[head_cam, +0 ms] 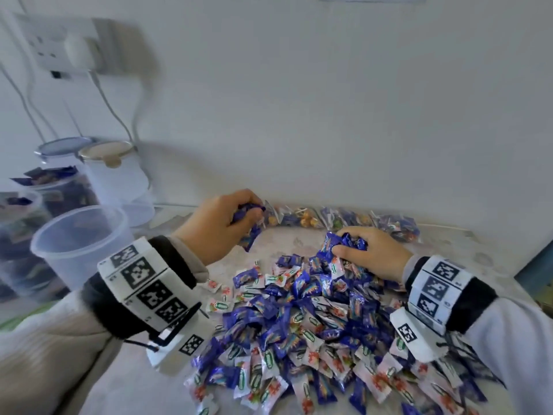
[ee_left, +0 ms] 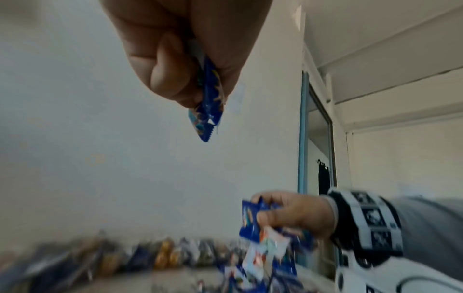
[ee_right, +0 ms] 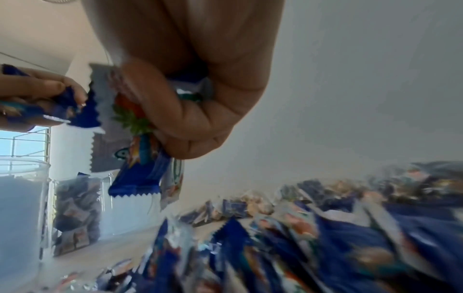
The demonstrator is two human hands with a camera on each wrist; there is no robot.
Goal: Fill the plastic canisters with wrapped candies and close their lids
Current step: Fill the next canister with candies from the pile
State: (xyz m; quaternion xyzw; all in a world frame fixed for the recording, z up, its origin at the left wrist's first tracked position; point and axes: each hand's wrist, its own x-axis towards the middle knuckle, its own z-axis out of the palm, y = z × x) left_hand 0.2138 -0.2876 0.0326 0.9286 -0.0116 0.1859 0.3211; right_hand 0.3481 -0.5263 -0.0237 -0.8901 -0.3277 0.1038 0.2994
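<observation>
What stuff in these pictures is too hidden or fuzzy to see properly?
- How many candies the left hand grips: head view, curled fingers cover them.
- Candy pile: right wrist view, motion blur smears the wrappers.
- Bagged sweets along the wall: left wrist view, blurred.
- Filled canisters: head view, cut off by the left edge.

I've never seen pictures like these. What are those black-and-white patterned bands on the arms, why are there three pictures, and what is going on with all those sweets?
There is no machine here: a person works with bare hands. The patterned bands are wrist-worn camera mounts. The wide picture comes from a camera on the person's head; the other two look along each hand from the wrists, hence the huge fingers. A pile of wrapped candies, blue and white, lies on the table. The left hand grips a few blue ones, lifted off the pile. The right hand grips a bunch at the top of the pile. An open empty canister waits at the left, with a lidded canister behind it and others holding candies.
</observation>
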